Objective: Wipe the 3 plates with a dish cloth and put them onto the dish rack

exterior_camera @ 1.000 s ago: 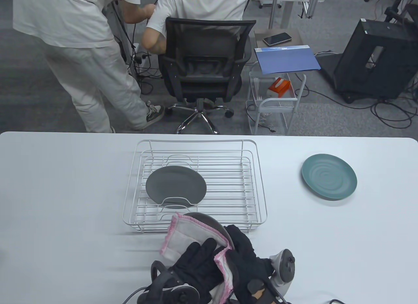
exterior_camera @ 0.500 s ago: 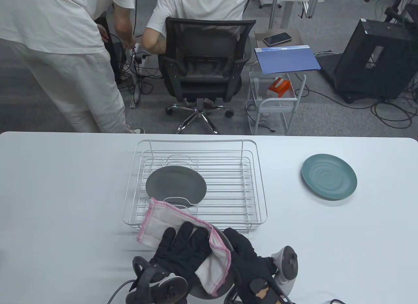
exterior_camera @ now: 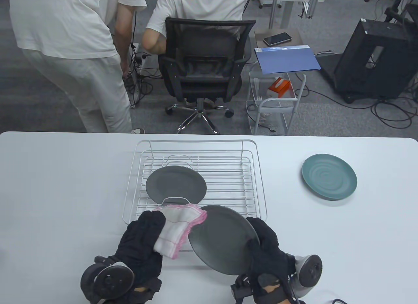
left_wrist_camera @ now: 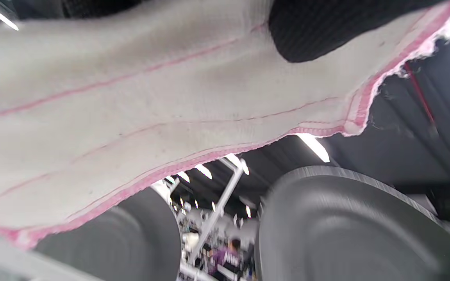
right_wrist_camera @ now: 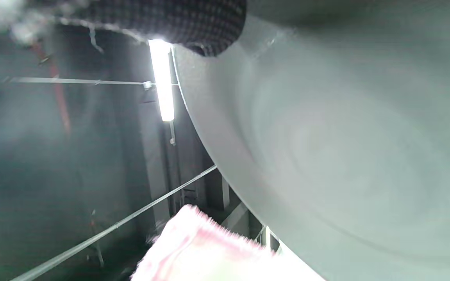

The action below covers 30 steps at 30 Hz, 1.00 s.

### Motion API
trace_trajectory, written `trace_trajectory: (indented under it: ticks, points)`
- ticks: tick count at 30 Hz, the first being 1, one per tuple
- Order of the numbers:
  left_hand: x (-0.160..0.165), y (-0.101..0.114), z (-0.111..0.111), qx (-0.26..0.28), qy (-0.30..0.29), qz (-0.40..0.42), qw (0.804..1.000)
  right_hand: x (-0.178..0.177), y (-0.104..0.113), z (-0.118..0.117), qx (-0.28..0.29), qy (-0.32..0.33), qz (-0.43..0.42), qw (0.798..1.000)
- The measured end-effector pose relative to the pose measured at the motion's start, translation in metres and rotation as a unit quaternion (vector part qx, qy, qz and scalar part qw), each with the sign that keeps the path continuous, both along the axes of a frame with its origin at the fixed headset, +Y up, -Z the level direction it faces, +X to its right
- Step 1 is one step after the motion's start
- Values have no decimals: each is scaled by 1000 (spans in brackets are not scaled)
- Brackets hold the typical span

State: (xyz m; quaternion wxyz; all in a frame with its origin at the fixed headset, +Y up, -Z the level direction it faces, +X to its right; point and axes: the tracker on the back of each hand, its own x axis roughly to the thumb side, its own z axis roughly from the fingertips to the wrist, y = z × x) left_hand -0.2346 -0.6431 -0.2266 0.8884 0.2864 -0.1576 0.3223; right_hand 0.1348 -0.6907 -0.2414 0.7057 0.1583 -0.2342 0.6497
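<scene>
Plate in hand: a round dark grey plate (exterior_camera: 223, 240) sits low and centre in the table view, tilted above the white table (exterior_camera: 58, 186), its upper rim over the white wire dish rack (exterior_camera: 258, 176). It looks rigid, smooth, probably slippery and breakable, best held by the rim. The right hand (exterior_camera: 266, 248), palm-up grip clenched on its lower right edge, does so. At lower left, the left hand (exterior_camera: 140, 242) grasps a soft white, pink-edged dish cloth (exterior_camera: 176, 227) just beside the plate.
</scene>
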Motion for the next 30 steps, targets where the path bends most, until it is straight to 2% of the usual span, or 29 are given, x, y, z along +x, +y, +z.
trace_trajectory:
  ticks: [5, 9, 12, 17, 20, 25, 30]
  points:
    - [-27, 4, 1, 1, 22, 107, 994, -4, 25, -8, 68, -44, 93, 992]
    - [-34, 0, -3, -12, 31, 127, 991, -22, 47, -27, 100, -37, 153, 982]
    - [-35, -4, -6, -27, 30, 138, 990, -43, 67, -48, 137, -16, 227, 964]
    - [-41, -6, -8, -31, 35, 158, 986, -84, 86, -82, 159, -12, 333, 929]
    - [-45, -8, -10, -38, 37, 171, 984, -105, 86, -103, 155, -4, 371, 916]
    - [-48, -14, -14, -51, 39, 185, 981, -131, 76, -132, 126, 20, 401, 907]
    - [-53, -15, -14, -50, 42, 196, 978, -151, 64, -151, 116, 37, 438, 891]
